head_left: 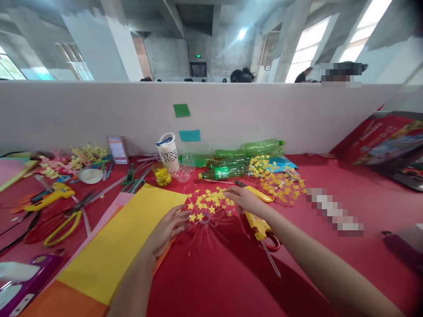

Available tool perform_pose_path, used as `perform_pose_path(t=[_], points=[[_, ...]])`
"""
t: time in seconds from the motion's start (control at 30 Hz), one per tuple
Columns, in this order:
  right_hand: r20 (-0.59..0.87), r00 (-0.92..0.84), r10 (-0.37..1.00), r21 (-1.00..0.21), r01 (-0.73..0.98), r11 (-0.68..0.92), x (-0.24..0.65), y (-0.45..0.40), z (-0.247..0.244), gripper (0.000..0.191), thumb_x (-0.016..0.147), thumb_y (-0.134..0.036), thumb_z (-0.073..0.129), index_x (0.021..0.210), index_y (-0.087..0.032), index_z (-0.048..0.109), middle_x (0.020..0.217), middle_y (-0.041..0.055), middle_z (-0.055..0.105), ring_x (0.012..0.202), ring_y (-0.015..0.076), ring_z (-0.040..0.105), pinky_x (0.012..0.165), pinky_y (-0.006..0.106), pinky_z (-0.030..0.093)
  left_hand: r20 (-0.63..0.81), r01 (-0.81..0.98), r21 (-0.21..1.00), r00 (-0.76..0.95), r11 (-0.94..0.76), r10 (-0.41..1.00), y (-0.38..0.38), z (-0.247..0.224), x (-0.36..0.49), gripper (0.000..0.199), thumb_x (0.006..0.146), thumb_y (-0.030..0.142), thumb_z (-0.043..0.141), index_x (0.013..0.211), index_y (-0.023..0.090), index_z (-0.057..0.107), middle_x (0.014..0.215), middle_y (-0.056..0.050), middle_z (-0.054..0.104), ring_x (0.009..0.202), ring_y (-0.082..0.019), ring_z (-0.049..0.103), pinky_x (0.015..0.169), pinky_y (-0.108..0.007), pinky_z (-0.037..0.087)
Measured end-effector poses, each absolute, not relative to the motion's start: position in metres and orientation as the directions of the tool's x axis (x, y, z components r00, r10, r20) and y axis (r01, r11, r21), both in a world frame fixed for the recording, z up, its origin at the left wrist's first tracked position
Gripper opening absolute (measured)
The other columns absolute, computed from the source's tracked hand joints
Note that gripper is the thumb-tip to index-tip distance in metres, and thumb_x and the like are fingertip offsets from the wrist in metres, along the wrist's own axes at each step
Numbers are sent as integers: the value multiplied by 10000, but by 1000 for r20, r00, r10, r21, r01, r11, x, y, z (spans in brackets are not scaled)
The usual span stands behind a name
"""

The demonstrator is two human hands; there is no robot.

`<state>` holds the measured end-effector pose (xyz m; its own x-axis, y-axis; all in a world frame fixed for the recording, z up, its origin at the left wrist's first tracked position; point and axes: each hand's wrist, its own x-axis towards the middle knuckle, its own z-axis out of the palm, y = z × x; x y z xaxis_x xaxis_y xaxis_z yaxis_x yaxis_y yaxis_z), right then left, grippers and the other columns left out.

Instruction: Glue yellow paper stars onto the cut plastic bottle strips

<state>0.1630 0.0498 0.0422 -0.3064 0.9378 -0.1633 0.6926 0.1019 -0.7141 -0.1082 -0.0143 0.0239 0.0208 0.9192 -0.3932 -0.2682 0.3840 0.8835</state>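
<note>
Yellow paper stars (209, 199) sit in a cluster on a piece of transparent plastic (205, 218), whose thin strips spread out over the red table. On its left side is my left hand (170, 226), fingers apart and slightly bent, by the edge of the stars. My right hand (243, 198) reaches in from the other side with its fingers stretched out at the right-hand stars. Under my right forearm lies a yellow glue gun (257, 225) with a glue stick poking out, beside red-handled scissors (273, 242). A yellow-handled cutter (259, 193) lies behind my right hand.
A second star cluster (280, 182) stands at right, before green plastic bottles (228, 171). Near the white partition (132, 105) is a paper cup (168, 154). Yellow paper (122, 233), yellow-handled scissors (62, 229), another glue gun (53, 196) and a purple tool (33, 281) lie left.
</note>
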Motion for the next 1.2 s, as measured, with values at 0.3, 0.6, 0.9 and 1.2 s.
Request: perform_pose_path(t=[0.3, 0.6, 0.9, 1.2], points=[[-263, -300, 917, -363, 911, 194, 180, 88, 34, 276, 912, -317, 539, 1150, -180, 558, 1183, 74, 571, 994, 201, 591, 835, 401, 509, -93, 12, 995, -225, 98, 970, -5, 15, -120, 360, 717, 251, 667, 1064, 196, 585, 1167, -114, 607, 1158, -253, 534, 997, -346, 385], [-481, -295, 826, -212, 953, 217, 157, 110, 22, 279, 910, -325, 540, 1146, -178, 562, 1177, 68, 574, 989, 206, 594, 828, 394, 512, 166, 188, 976, -318, -109, 934, -19, 20, -107, 219, 818, 310, 560, 1009, 209, 595, 1020, -55, 622, 951, -197, 597, 864, -271, 465], [-493, -286, 822, -227, 954, 197, 157, 121, 16, 311, 892, -330, 565, 1148, -155, 567, 1185, 61, 572, 989, 229, 594, 807, 393, 519, 201, 159, 975, -341, -155, 918, -25, 23, -104, 205, 809, 320, 574, 966, 197, 621, 889, -12, 632, 711, -122, 563, 703, -227, 495], [-515, -263, 816, -224, 960, 168, 150, 111, 22, 300, 901, -329, 554, 1151, -164, 560, 1174, 65, 575, 989, 219, 595, 820, 399, 515, 216, 111, 976, -336, -189, 917, -27, 34, -98, 177, 811, 292, 582, 952, 195, 628, 844, -1, 619, 673, -99, 541, 663, -200, 483]])
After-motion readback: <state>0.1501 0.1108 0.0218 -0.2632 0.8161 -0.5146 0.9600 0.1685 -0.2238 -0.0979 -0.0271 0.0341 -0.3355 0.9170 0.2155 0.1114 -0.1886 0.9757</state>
